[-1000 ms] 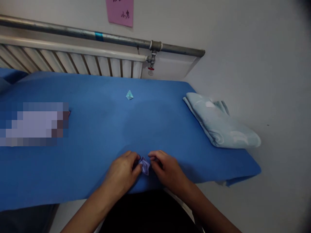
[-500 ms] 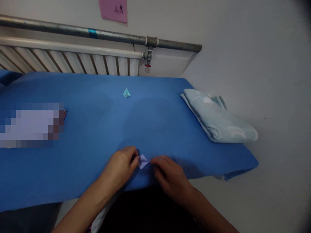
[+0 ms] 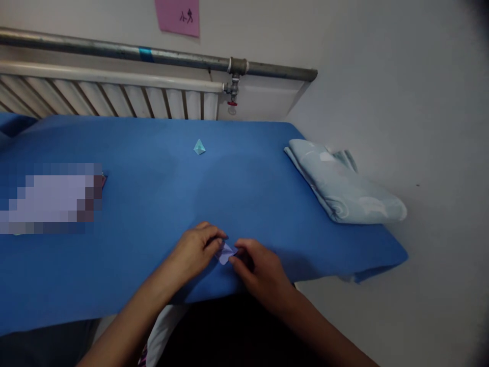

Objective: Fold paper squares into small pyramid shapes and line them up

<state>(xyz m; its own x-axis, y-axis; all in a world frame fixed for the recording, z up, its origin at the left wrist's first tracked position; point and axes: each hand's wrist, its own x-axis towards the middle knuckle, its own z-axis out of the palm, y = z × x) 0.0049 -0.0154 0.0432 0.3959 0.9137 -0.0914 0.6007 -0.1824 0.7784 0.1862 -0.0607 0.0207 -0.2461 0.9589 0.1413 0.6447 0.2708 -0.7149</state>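
A small folded purple paper [image 3: 225,253] lies near the front edge of the blue bed surface [image 3: 153,178], between my two hands. My left hand [image 3: 196,250] has its thumb and fingertips closed on the paper's left side. At the right side, my right hand [image 3: 262,267] pinches the paper with thumb and forefinger. Farther back sits a small folded teal paper [image 3: 199,147], touched by neither hand.
A folded pale green blanket [image 3: 344,186] lies at the right by the wall. A blurred-out flat object [image 3: 57,199] is at the left. Behind the bed are a white radiator [image 3: 114,97], a metal pipe [image 3: 183,58] and a pink note [image 3: 178,18].
My right thumb has moved left and onto the paper's lower right side. My left fingers have stretched out a little over its upper left side.
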